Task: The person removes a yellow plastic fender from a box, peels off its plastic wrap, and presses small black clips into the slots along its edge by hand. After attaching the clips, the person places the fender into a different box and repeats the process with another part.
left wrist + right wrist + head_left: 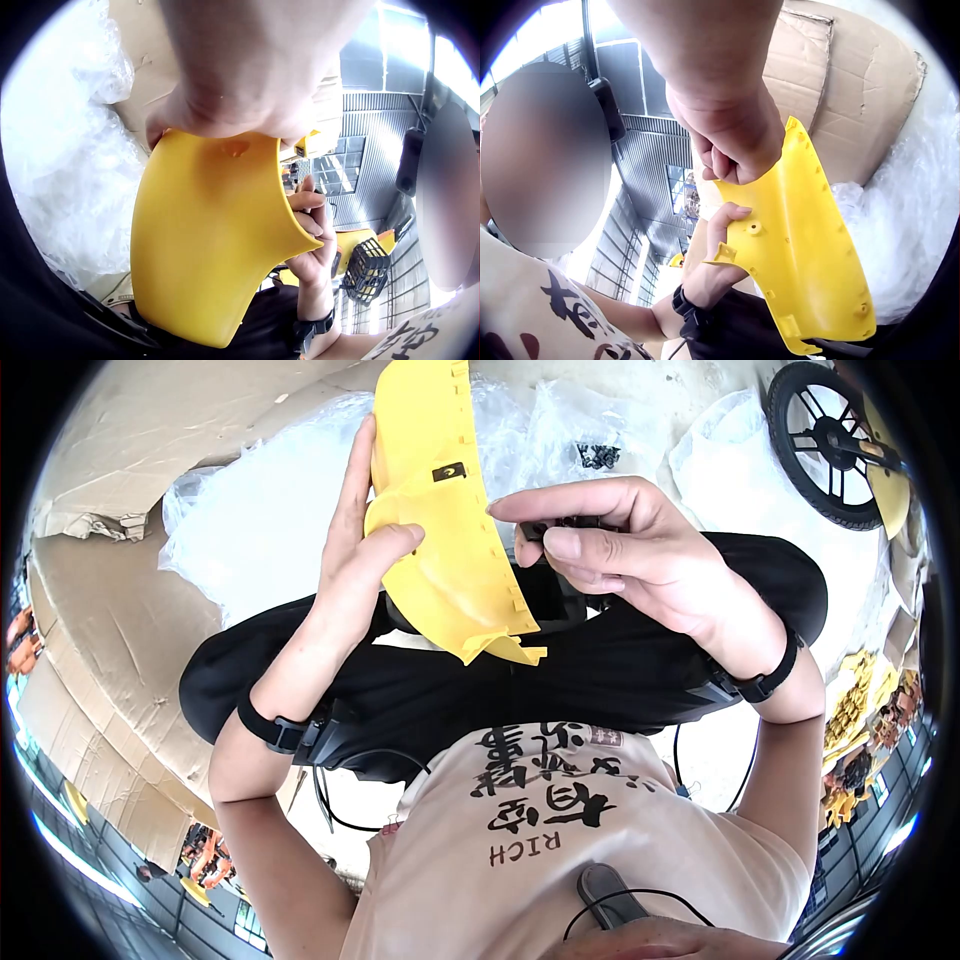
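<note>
A curved yellow plastic panel (pixel 425 565) is held up over the person's lap, its hollow side with edge tabs towards the head camera. My left hand (pixel 348 560) grips its left side, thumb on the inner face and fingers behind. Near the panel's right edge sits a small black clip (pixel 449 472). Several small black parts (pixel 537 531) are held between the thumb and fingers of my right hand (pixel 650 550), and its index fingertip is right at the panel's right edge. In the left wrist view, the smooth outer face of the panel (pixel 202 232) shows.
A small heap of black parts (pixel 598 456) lies on clear plastic film (pixel 270 490) ahead. Flattened cardboard (pixel 90 630) covers the floor at left. At the far right stand a black spoked wheel (pixel 832 445) and a pile of yellow parts (pixel 855 695).
</note>
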The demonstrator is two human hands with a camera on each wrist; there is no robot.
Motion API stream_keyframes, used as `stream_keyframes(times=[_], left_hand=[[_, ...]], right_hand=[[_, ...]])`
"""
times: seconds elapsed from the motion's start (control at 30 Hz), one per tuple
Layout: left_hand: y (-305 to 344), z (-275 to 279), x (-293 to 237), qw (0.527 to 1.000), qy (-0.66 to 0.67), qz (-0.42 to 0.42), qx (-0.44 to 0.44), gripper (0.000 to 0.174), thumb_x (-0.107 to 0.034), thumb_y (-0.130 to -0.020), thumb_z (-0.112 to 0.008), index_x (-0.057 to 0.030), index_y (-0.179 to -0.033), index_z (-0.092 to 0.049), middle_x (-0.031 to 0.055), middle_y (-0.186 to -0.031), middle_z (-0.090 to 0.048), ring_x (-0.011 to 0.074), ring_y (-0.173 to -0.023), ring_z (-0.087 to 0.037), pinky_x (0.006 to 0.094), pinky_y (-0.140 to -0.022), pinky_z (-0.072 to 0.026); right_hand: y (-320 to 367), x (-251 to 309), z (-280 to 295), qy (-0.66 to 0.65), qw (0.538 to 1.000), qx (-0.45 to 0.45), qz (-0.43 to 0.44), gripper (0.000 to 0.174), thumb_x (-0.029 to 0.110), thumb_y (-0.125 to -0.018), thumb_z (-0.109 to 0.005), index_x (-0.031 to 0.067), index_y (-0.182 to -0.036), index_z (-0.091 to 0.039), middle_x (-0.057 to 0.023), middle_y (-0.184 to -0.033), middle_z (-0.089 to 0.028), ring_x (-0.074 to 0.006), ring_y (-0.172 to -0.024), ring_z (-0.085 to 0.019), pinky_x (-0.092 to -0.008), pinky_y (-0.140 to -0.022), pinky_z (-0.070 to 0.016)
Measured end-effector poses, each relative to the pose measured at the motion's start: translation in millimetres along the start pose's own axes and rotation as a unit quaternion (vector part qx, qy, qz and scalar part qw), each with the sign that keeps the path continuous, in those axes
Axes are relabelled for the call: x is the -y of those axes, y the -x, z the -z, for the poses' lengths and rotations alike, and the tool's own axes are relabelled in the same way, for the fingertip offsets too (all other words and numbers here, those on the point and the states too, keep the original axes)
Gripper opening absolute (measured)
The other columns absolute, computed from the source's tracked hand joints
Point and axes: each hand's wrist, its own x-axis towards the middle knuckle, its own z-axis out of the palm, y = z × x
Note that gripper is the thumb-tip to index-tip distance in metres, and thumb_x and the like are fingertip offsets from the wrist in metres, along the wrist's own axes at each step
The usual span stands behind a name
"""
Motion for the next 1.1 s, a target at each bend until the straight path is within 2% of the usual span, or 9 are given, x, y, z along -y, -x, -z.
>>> stream_keyframes(times=[0.23,0.33,0.43,0.5,0.53,0.6,0.7,0.83,1.1], left_hand=[[-1.5,-0.5,-2.6,0.999,0.015,0.036,0.005,0.092,-0.013,-0.08,-0.054,-0.0094,-0.159,-0.007,0.017,-0.153,-0.036,0.0268,-0.134,-0.045,0.0376,-0.111,-0.0373],[0.0,-2.9,-3.1,0.995,0.044,0.091,-0.014,0.091,-0.018,-0.081,-0.055,-0.0082,-0.159,-0.009,0.0163,-0.15,-0.04,0.0266,-0.133,-0.046,0.0375,-0.111,-0.0362],[0.9,-2.6,-5.3,0.987,0.081,0.136,0.008,0.088,-0.021,-0.084,-0.057,-0.007,-0.158,-0.011,0.0165,-0.148,-0.041,0.0271,-0.131,-0.048,0.0374,-0.112,-0.0355],[1.3,5.6,1.8,0.97,0.108,0.219,-0.006,0.08,-0.025,-0.086,-0.06,-0.0049,-0.154,-0.024,0.0161,-0.143,-0.047,0.0264,-0.128,-0.05,0.0381,-0.11,-0.0372],[1.5,7.2,1.3,0.97,0.108,0.218,-0.007,0.08,-0.025,-0.086,-0.06,-0.0049,-0.154,-0.024,0.0161,-0.143,-0.047,0.0264,-0.128,-0.05,0.0381,-0.11,-0.0372],[1.9,8.7,-1.1,0.957,0.131,0.259,-0.023,0.065,-0.029,-0.088,-0.061,-0.0019,-0.143,-0.041,0.0145,-0.132,-0.055,0.0246,-0.122,-0.054,0.0379,-0.105,-0.0411],[2.0,7.8,-4.3,0.951,0.152,0.266,-0.039,0.052,-0.031,-0.088,-0.061,-0.0006,-0.13,-0.052,0.012,-0.121,-0.062,0.0224,-0.115,-0.058,0.0368,-0.1,-0.0437],[2.3,7.3,-5.1,0.949,0.158,0.27,-0.045,0.05,-0.031,-0.089,-0.061,0.0,-0.128,-0.054,0.0118,-0.118,-0.063,0.0218,-0.112,-0.06,0.036,-0.099,-0.0448],[1.6,7.0,-4.7,0.949,0.161,0.269,-0.041,0.055,-0.034,-0.09,-0.061,-0.001,-0.133,-0.051,0.0125,-0.122,-0.062,0.0225,-0.115,-0.059,0.0374,-0.1,-0.0438]], right_hand=[[-0.8,-2.1,2.8,0.018,1.0,-0.01,-0.02,0.031,0.009,-0.096,-0.061,-0.0044,-0.125,-0.06,-0.0086,-0.099,-0.064,-0.0036,-0.062,-0.039,-0.0183,-0.055,-0.0326],[-1.6,-3.5,3.6,0.016,0.999,-0.05,-0.014,0.025,0.011,-0.094,-0.066,-0.0017,-0.115,-0.065,-0.0104,-0.099,-0.072,-0.0017,-0.059,-0.039,-0.0159,-0.055,-0.0342],[-0.9,-3.8,1.7,0.026,0.997,-0.064,-0.031,0.025,0.01,-0.092,-0.068,-0.0027,-0.114,-0.066,-0.0114,-0.099,-0.072,-0.0023,-0.06,-0.04,-0.0165,-0.055,-0.0346],[-1.2,-5.1,-0.5,0.016,0.997,-0.069,-0.035,0.025,0.01,-0.091,-0.07,-0.0028,-0.112,-0.067,-0.0097,-0.096,-0.071,-0.0027,-0.06,-0.041,-0.017,-0.055,-0.0348],[-1.6,-5.7,-1.2,0.005,0.996,-0.074,-0.039,0.024,0.01,-0.09,-0.072,-0.0029,-0.11,-0.068,-0.008,-0.093,-0.071,-0.0031,-0.061,-0.041,-0.0174,-0.055,-0.0351],[-1.2,-7.0,-0.7,0.005,0.996,-0.072,-0.055,0.023,0.01,-0.091,-0.071,-0.0028,-0.11,-0.067,-0.0063,-0.092,-0.069,-0.0031,-0.062,-0.042,-0.0175,-0.055,-0.0334],[-1.2,-9.5,1.1,0.0,0.995,-0.066,-0.071,0.023,0.01,-0.091,-0.071,-0.0026,-0.11,-0.067,-0.0022,-0.087,-0.064,-0.0032,-0.063,-0.041,-0.0181,-0.054,-0.0309],[-1.4,-8.4,-2.4,0.004,0.995,-0.07,-0.076,0.023,0.01,-0.091,-0.072,-0.0023,-0.109,-0.067,0.0013,-0.08,-0.058,-0.0036,-0.061,-0.038,-0.0193,-0.053,-0.0289],[-2.1,-9.8,-1.8,-0.015,0.994,-0.056,-0.094,0.025,0.013,-0.094,-0.069,-0.0017,-0.114,-0.063,-0.0034,-0.086,-0.064,-0.003,-0.061,-0.041,-0.0178,-0.054,-0.0326]])
